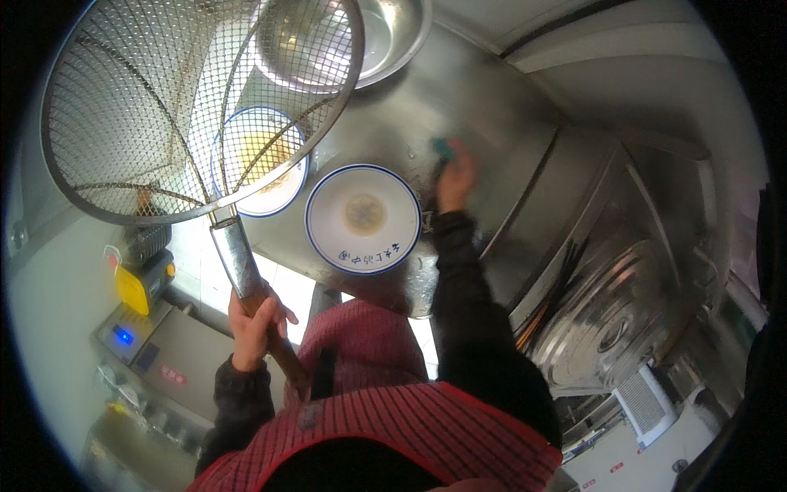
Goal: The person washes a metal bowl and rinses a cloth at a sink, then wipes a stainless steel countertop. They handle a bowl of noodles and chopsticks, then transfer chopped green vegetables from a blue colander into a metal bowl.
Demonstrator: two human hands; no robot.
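My left hand [259, 323] is closed around the wooden handle of a large wire mesh strainer [141, 117], whose basket is raised over the upper left of the view. Through the mesh shows a blue-rimmed bowl [270, 206] with yellow food inside. To its right, a white bowl [393, 240] with a blue rim and dark writing stands on the stainless steel counter [363, 135]; a little pale, cloudy content lies at its bottom. My right hand [458, 178], blurred, is on the counter beyond that bowl's right side, with a green item [441, 147], perhaps a cloth or scouring pad, at its fingers.
A large metal basin [409, 31] stands at the counter's far side, partly behind the mesh. At the right are a round metal lid [609, 326] and some thin sticks [541, 307]. Lower left, a yellow and black device [136, 289] sits by a boxy appliance [190, 357] with a blue light.
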